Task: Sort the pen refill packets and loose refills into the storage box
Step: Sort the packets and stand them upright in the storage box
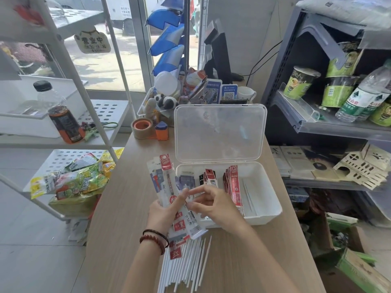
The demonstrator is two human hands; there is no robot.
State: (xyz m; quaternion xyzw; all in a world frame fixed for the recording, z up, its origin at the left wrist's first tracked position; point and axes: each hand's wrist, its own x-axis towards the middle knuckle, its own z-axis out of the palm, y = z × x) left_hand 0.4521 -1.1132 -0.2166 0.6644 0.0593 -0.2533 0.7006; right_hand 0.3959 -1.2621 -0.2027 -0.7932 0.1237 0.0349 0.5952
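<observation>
Refill packets (pixel 167 182) are gripped by left hand (pixel 163 212), one pinched by right hand (pixel 213 206). Storage box (pixel 254 220): three clusters stood inside, right end mostly free.

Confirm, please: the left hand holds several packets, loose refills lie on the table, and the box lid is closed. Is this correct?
Not fully. In the head view the lid of the box stands open. The rest is right: the left hand holds several packets, and loose refills lie on the table.

Loose refills (pixel 186 267), seemingly cropped below.
</observation>
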